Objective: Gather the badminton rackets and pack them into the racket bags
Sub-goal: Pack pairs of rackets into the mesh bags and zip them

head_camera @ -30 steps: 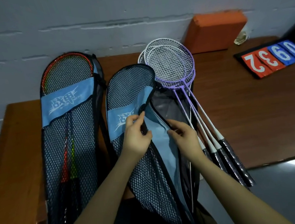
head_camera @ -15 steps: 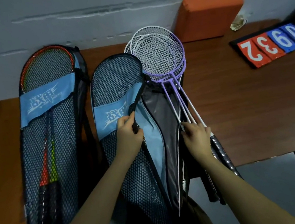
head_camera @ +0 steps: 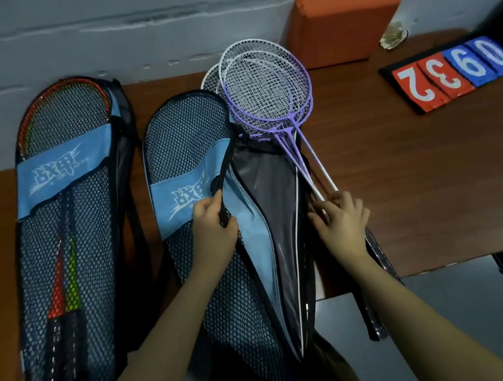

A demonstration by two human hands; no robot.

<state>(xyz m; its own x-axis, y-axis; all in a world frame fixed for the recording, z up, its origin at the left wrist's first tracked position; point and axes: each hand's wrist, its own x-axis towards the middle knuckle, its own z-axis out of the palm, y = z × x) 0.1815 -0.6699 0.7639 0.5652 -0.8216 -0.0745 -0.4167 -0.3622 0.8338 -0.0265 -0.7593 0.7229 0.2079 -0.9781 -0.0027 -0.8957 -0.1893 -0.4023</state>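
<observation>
Two black mesh racket bags with blue bands lie side by side on the brown table (head_camera: 416,190). The left bag (head_camera: 63,230) is closed and holds red and green rackets. The middle bag (head_camera: 210,276) is open, showing its grey lining. My left hand (head_camera: 213,223) pinches the bag's black zipper edge and holds the flap up. A bunch of purple and white rackets (head_camera: 267,94) lies to the right of the bag's opening, heads toward the wall. My right hand (head_camera: 341,220) is curled around their thin shafts just above the black grips.
An orange block (head_camera: 344,23) stands against the grey wall at the back. A flip scoreboard (head_camera: 450,73) with red and blue number cards lies at the right. A crumpled scrap (head_camera: 394,36) sits near the block. The table's front edge runs just behind my right wrist.
My right hand left the bag's inner edge and moved right onto the racket shafts, closing around them. My left hand kept its hold on the zipper edge. The view shifted slightly.
</observation>
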